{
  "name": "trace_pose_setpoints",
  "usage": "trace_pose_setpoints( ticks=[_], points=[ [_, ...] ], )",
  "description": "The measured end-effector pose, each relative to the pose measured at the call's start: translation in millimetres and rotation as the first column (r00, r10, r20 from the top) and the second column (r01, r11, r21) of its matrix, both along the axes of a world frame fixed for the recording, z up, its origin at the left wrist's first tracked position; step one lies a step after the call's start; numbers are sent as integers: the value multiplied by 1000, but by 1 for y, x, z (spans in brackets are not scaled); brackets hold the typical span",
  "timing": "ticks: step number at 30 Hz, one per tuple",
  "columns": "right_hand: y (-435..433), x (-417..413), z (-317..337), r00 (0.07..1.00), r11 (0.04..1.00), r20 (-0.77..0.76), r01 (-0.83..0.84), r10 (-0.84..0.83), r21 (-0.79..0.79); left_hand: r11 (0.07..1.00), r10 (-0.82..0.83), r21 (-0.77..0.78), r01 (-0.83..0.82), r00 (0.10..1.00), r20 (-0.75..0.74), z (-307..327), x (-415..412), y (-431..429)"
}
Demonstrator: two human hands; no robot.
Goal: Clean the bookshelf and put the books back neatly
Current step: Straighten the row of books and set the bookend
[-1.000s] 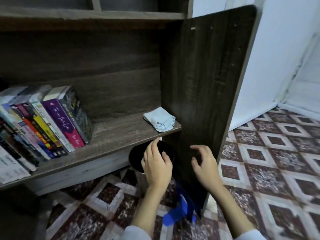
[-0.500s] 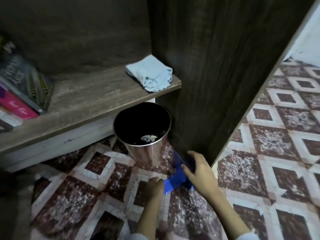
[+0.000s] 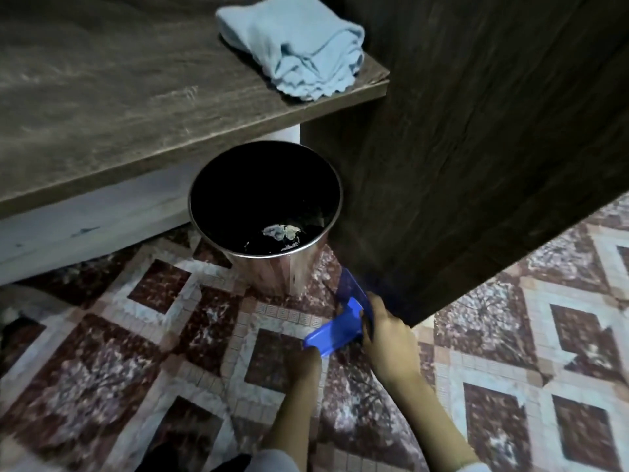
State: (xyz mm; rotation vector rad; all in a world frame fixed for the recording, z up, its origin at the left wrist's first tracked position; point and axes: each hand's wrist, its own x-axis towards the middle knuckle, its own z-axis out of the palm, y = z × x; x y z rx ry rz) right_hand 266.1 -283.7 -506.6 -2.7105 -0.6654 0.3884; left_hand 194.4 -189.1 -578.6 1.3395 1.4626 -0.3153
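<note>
The shelf (image 3: pixel 136 107) is made of grey-brown wood-grain board, matt and faintly streaked. The side panel (image 3: pixel 476 131) on its right is finished in a darker wood grain, also matt. The pale blue cloth (image 3: pixel 299 49) at the shelf's right end is seen to be soft, with a wavy hem. The bin (image 3: pixel 272 277) is polished, mirror-like metal outside and black within. The dustpan (image 3: pixel 335 332) is moulded in glossy blue plastic. The floor (image 3: pixel 170 335) is tiled, marbled, with a dull sheen.

Wooden shelf (image 3: pixel 119 114) bears a folded blue cloth (image 3: pixel 299 49); patterned floor (image 3: pixel 170 352) bears a steel bin (image 3: pixel 272 274).
</note>
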Motion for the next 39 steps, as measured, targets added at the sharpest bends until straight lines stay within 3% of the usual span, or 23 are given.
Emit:
trace_pose_setpoints(
  ticks=[5, 13, 17, 22, 39],
  points=[
    [-1, 1, -3, 1000, 996, 4, 25, -25, 82, 994, 67, 84, -69, 997, 29, -7, 6, -3],
    [3, -4, 27, 998, 990, 63, -37, 29, 139, 989, 42, 140, -47, 998, 42, -9, -5, 3],
    [0, -2, 43, 997, 992, 70, -26, 17, 126, 975, 210, 38, -220, 961, 179, -9, -4, 7],
    [-1, -10, 77, 990, 977, 138, -31, 2, 211, 871, 489, -238, -430, 807, 331, 30, -11, 11],
    [1, -49, 235, 946, 931, 325, -104, -17, 350, 937, 346, -179, -301, 718, 604, 207, -45, 36]
  ],
)
